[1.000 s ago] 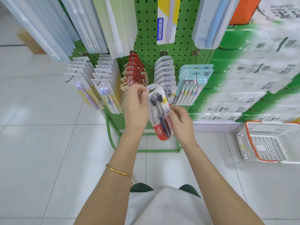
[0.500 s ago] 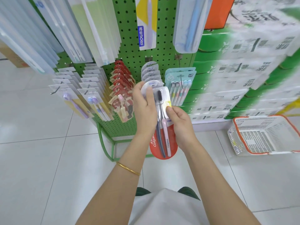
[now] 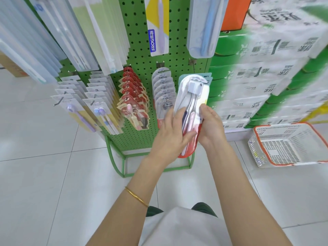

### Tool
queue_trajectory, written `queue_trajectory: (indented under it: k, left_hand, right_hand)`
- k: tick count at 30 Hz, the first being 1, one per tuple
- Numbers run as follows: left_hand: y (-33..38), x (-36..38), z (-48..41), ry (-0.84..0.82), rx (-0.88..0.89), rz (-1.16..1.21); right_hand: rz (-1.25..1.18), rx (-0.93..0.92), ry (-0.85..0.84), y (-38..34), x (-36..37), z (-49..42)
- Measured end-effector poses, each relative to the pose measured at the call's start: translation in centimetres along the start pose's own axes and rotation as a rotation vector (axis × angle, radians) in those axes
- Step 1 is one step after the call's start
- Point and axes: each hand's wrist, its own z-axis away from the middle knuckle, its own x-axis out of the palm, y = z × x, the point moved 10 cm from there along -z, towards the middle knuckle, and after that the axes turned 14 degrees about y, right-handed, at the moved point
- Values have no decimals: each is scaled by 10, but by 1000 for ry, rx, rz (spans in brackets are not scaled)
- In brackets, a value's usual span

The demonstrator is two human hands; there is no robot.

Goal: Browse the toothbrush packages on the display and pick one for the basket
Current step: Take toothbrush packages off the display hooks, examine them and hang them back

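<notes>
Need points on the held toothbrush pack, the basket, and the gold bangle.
toothbrush pack (image 3: 190, 96): head view, on the clear blister above both hands.
basket (image 3: 266, 154): head view, on its orange front rim.
gold bangle (image 3: 136, 197): head view, on the band across the left forearm.

stacked cartons (image 3: 266, 68) blurred, basket (image 3: 317, 161) cut by right edge, package (image 3: 190, 110) print smeared

This is a shop. A green pegboard display stand (image 3: 140, 55) carries rows of toothbrush packages (image 3: 130, 96) on hooks — beside it, stacked cartons (image 3: 262, 82) and a shopping basket (image 3: 287, 144) on the tiled floor (image 3: 44, 166).
</notes>
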Motion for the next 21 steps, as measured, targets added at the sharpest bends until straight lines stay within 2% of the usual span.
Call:
queue_trajectory:
  k: [4, 10, 15, 18, 21]
  left_hand:
    - [4, 7, 1, -101, 36, -74]
    - [10, 3, -18, -169, 54, -251]
    - [13, 16, -20, -395, -162, 62]
    - [15, 23, -24, -412, -200, 227]
    - [4, 26, -23, -401, -314, 330]
  right_hand:
    - [-80, -25, 38, -21, 3, -11]
    - [-165, 15, -45, -24, 10, -21]
    - [-17, 47, -128, -27, 12, -22]
    - [68, -28, -91, -33, 5, -25]
    - [134, -111, -93, -41, 2, -24]
